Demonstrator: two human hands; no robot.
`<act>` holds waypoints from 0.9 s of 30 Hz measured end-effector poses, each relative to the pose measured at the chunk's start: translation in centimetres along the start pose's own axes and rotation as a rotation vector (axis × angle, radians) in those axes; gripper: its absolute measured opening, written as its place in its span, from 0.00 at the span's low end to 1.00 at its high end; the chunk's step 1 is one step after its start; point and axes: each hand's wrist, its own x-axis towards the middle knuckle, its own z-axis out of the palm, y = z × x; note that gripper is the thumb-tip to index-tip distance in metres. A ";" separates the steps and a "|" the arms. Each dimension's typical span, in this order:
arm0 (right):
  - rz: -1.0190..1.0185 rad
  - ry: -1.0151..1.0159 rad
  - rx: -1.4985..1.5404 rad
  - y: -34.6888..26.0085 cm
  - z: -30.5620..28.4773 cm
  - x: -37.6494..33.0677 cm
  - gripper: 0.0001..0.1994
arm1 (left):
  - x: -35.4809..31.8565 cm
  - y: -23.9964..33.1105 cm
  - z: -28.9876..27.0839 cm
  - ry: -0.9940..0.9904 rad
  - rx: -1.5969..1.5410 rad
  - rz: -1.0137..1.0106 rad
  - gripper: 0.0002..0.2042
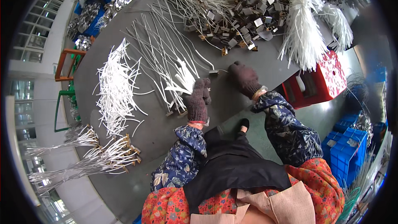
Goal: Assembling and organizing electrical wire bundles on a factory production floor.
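Observation:
My left hand [198,101], in a dark maroon knit glove, is closed around the lower end of a bunch of white thin sleeves [183,76]. Beside its fingers lie the small metal blocks [177,111] of several long white wires, which fan away across the table. My right hand [244,79], gloved alike, has its fingers curled together over the table near the edge. A thin wire [223,71] runs from a small metal block [213,73] to its fingertips; the exact grip is hidden by the glove.
A heap of metal blocks with wires [248,16] covers the far side of the dark table [157,135]. White sleeves [118,91] lie at the left, wire bundles [103,157] at the near left. White strands [304,29] hang above a red stool [327,79]. Blue crates [346,151] stand right.

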 end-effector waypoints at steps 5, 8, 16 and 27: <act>0.324 -0.058 0.988 0.8 -4.0 -1.9 0.12 | 1.1 -2.1 -1.0 0.182 0.059 0.178 0.13; 0.220 -0.118 1.137 -0.4 -2.8 -5.7 0.11 | 0.2 0.1 1.8 0.057 -0.320 -0.070 0.12; -0.436 -0.205 0.558 0.7 0.6 -19.6 0.06 | -1.0 -1.6 2.9 0.166 -0.482 -0.305 0.14; 0.788 -0.681 0.837 8.9 3.0 -30.6 0.09 | 5.4 3.8 -2.6 0.198 -0.361 0.155 0.14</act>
